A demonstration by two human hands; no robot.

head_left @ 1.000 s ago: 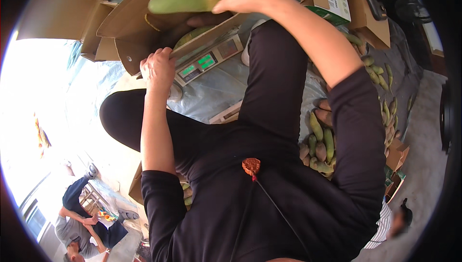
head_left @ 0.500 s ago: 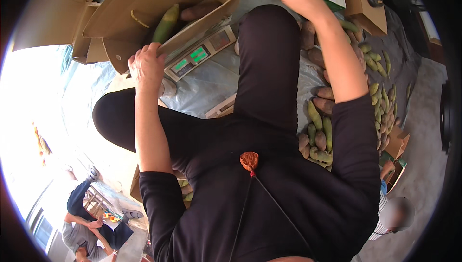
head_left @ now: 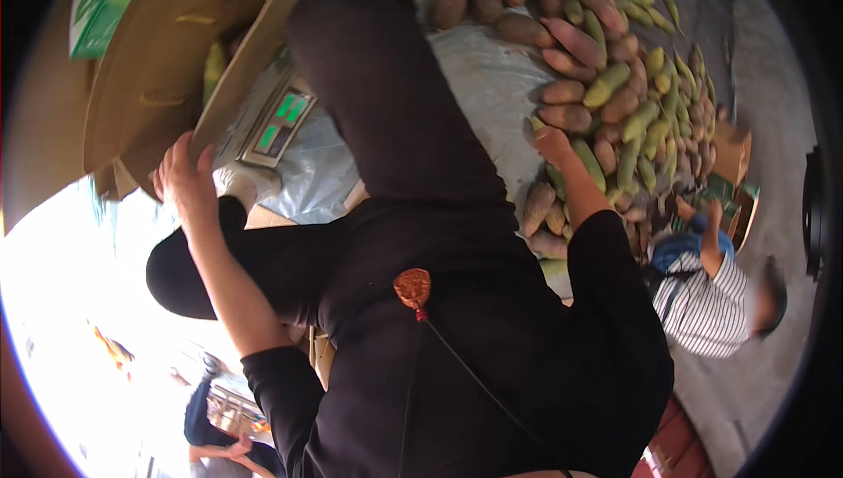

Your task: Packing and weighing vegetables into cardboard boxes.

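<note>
Grips the near edge of an open cardboard box point(head_left: 140, 65) with the left hand point(head_left: 187, 181), fingers and thumb drawn narrow on the board. Extends the right arm well out to the side, with the right hand point(head_left: 555, 146) low at the edge of a heap of reddish-brown tubers point(head_left: 575, 42) and long green vegetables point(head_left: 608, 85), half curled, a small green tip point(head_left: 537, 125) just at the fingertips; cannot tell whether pinched or merely touched. Inside the box, partly hidden by the near wall, another green vegetable point(head_left: 213, 70), not far from a looped yellowish handle cord point(head_left: 162, 99). Just beside the box, a digital scale point(head_left: 288, 118) with lit green readouts, and near its lower end a pale shoe point(head_left: 252, 181). Under the scale, a grey-blue plastic sheet point(head_left: 474, 65). Wears black trousers point(head_left: 386, 83), both knees bent, and a black top with a reddish-brown pendant point(head_left: 412, 288) on a dark cord. At upper left, behind the box, a green-and-white carton point(head_left: 110, 4). Beyond the heap at right, a co-worker in a striped shirt point(head_left: 707, 311).
</note>
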